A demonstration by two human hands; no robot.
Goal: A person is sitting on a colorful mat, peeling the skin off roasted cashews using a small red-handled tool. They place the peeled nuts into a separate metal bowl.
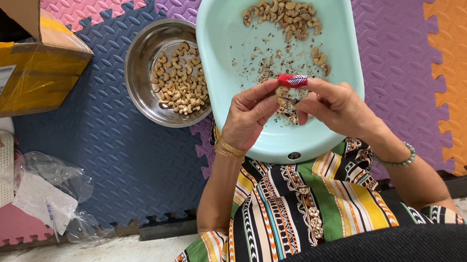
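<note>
A: What are the hands doing?

B: The left hand (250, 115) pinches a cashew (283, 94) between thumb and fingertips, closed on it. The right hand (331, 104) is closed on a small knife (293, 81) with a red handle, its blade at the nut. Both hover over the near end of the tray (213, 51).

A: How should it go, you reckon?

B: Short, shallow scrapes away from the thumb, turning the nut a little each time, so the skin falls among the flakes in the tray.

A: And the rest?

B: Unpeeled nuts (286, 13) lie at the tray's far end; the bowl (140, 71) of pale nuts touches the tray's left edge.
</note>
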